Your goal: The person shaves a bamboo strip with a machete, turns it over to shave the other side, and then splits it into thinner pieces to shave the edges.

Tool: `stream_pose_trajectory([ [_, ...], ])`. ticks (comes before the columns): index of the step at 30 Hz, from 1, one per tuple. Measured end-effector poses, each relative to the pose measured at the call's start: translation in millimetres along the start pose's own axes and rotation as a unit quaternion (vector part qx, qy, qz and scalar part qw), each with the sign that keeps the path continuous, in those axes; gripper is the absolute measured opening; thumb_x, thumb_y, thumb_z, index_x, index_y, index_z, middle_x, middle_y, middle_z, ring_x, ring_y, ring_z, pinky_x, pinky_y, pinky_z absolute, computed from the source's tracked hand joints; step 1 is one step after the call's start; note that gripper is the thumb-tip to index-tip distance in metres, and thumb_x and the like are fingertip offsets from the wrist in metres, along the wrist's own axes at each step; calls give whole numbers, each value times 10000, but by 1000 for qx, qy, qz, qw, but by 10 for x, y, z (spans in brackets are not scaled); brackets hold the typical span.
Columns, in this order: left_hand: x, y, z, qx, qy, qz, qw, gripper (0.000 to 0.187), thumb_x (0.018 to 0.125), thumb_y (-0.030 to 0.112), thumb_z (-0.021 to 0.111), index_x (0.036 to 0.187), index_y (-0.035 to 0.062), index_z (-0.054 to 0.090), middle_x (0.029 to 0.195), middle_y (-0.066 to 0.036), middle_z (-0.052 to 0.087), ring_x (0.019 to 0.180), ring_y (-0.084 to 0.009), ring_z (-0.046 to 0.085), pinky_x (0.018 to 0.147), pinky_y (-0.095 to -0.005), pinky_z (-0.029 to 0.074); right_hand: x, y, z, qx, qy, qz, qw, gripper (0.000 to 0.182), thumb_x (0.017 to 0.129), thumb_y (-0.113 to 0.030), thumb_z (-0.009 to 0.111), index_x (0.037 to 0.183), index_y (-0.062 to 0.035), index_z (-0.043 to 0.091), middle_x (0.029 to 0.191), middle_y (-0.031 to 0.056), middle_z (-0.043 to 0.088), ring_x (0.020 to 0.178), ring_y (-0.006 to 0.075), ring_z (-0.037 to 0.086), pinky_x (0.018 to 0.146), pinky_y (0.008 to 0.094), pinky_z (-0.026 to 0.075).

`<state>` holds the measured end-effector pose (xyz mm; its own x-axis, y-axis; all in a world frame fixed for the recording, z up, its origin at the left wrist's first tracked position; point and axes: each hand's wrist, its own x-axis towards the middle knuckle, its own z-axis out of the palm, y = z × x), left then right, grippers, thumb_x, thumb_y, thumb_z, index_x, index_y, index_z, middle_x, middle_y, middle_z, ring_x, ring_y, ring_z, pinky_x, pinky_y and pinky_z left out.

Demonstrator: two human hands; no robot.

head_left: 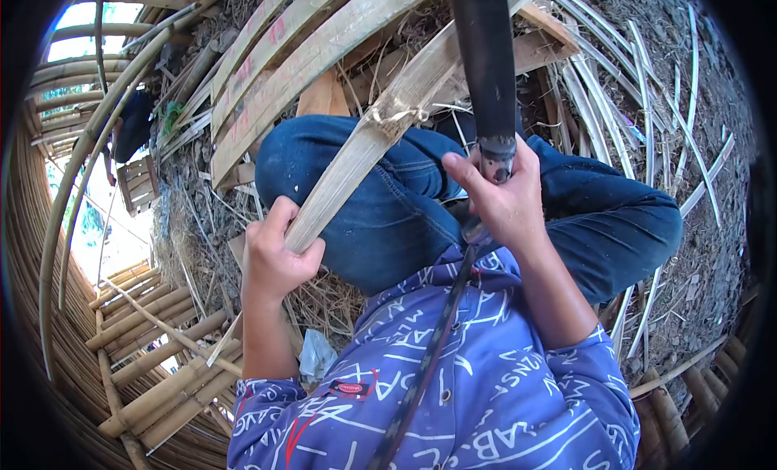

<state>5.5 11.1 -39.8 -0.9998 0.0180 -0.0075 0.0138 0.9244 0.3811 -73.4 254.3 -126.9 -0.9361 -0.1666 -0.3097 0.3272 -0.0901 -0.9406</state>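
Bamboo poles [50, 251] curve up one side, bare earth [716, 89] spreads along the other, and pale slivers [603, 118] litter it! Amid all that sits the worker, legs folded in blue jeans [615, 211], with a row of slats [275, 89] arching just ahead.

And it's the strip [348, 166] that draws the eye: slanting over the left leg, near end low by the body, far end running out past the top of the view. Left hand [279, 251] has that near end, fingers clamped firmly round it. Over to the right hand [506, 191]: fingers wrapped on the handle of the knife [488, 65], thumb lying off to the side, dark blade pointing forward and crossing above the strip's far part. Touching? From this angle, no telling!

Look at the node [392, 118] midway along, rough and frayed, while the stretch nearer the body looks flat. This looks like the trimming stage, with that lump seemingly unfinished. The next move, on this reading, calls for a steady left grip, the edge brought to the node at a shallow angle, and the knee kept well clear.
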Motion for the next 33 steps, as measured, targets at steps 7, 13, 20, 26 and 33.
stream_pose_trajectory([
  [7, 19, -10, 44, -1, 41, 31, 999, 215, 612, -15, 592, 726, 39, 418, 484, -89, 392, 378, -184, 456, 418, -279, 343, 232, -337, 112, 114, -30, -41, 992, 266, 769, -161, 766, 881, -8, 579, 640, 5, 585, 456, 57, 517, 401, 210, 409],
  [13, 32, 19, 32, -11, 32, 24, 999, 217, 611, -19, 585, 719, 41, 406, 485, -94, 373, 376, -197, 439, 419, -277, 336, 256, -301, 171, 138, -54, -32, 988, 239, 757, -89, 755, 862, -2, 559, 624, 21, 581, 447, 70, 525, 371, 218, 394],
  [20, 28, 6, 28, -10, 26, 10, 1000, 225, 609, -20, 588, 713, 47, 400, 476, -79, 367, 370, -176, 421, 415, -271, 320, 289, -311, 127, 254, -61, 17, 965, 266, 721, 11, 722, 860, -11, 497, 713, 83, 590, 465, 119, 546, 407, 258, 454],
  [26, 27, -16, 41, -5, 28, 10, 1000, 227, 611, -18, 596, 713, 49, 405, 473, -66, 368, 371, -145, 411, 415, -264, 313, 316, -258, 19, 257, -91, 53, 961, 303, 695, 57, 699, 887, -16, 475, 705, 84, 572, 467, 138, 548, 409, 274, 461],
  [33, 24, 18, 37, -3, 31, -15, 999, 195, 622, -20, 576, 723, 36, 419, 491, -50, 372, 400, -102, 393, 423, -255, 312, 233, -381, -74, 197, -119, 14, 973, 259, 707, 68, 676, 865, -12, 487, 660, 73, 567, 468, 129, 549, 412, 266, 439],
])
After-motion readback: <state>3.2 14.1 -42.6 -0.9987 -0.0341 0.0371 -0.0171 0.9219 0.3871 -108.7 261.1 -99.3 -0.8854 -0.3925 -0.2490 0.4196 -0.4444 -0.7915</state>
